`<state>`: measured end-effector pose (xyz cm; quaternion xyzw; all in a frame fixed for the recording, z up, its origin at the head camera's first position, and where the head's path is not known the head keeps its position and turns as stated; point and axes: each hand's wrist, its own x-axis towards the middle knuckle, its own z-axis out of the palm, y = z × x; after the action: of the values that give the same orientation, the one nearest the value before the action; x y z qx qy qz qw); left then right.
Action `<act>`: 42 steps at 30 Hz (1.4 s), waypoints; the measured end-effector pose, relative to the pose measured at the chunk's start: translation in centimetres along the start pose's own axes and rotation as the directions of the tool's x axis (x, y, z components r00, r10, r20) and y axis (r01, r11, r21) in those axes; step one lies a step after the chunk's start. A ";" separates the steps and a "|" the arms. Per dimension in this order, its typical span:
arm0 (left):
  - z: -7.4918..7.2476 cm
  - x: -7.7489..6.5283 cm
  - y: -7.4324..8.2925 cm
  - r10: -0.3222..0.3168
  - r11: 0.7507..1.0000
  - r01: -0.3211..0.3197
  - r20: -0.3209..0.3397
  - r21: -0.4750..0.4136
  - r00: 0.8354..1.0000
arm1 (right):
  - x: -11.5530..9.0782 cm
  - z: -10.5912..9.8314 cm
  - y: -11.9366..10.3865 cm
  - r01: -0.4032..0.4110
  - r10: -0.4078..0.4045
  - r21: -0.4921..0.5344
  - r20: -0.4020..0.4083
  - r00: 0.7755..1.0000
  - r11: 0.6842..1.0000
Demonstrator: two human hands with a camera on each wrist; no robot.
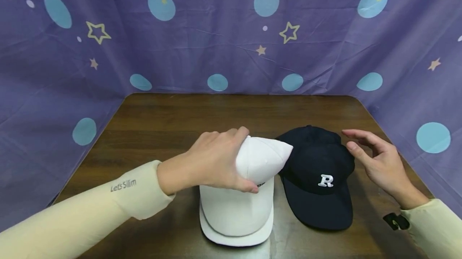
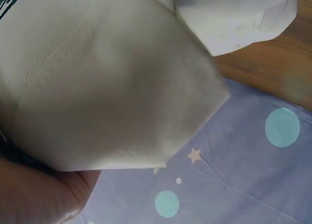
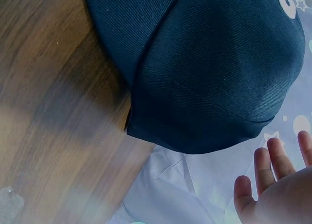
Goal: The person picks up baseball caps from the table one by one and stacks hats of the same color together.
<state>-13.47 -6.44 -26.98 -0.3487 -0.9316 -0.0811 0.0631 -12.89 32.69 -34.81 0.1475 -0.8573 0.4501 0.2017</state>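
Observation:
My left hand (image 1: pixel 216 160) grips a white cap (image 1: pixel 265 156) by its crown, with the thumb at the front and the fingers behind. The crown is squeezed into a point toward the right. Beneath its brim the edge of a second white brim (image 1: pixel 236 241) sticks out; the rest of that lower cap is mostly hidden in the head view. To the right lies a dark cap (image 1: pixel 317 162) with a white letter R, brim toward me. Beside its crown is my right hand (image 1: pixel 386 166), fingers spread and holding nothing; in the right wrist view they stand apart from the dark cap (image 3: pixel 209 78).
The caps are on a brown wooden table (image 1: pixel 173 110) with rounded far corners. A purple curtain (image 1: pixel 216 30) with stars and blue dots hangs behind it and along both sides. A small black item (image 1: pixel 396 221) is at my right cuff.

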 end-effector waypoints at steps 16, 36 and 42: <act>4.2 -1.0 -0.4 0.076 0.957 -0.053 -0.072 0.285 0.994 | -0.2 0.3 0.1 -0.005 0.005 0.010 0.000 1.000 1.000; 5.0 -1.6 -0.9 0.035 0.896 0.026 -0.129 0.442 0.991 | -0.3 0.6 0.2 -0.034 0.034 -0.016 0.005 0.999 0.999; 5.4 -1.5 -1.3 0.029 0.913 0.027 -0.133 0.407 0.991 | -0.3 0.7 0.4 -0.037 0.037 -0.019 0.002 0.999 0.999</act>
<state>-13.57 -7.34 -32.63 -0.3219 -0.9214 0.0913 0.1977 -12.97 32.35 -35.65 0.1305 -0.8644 0.4453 0.1936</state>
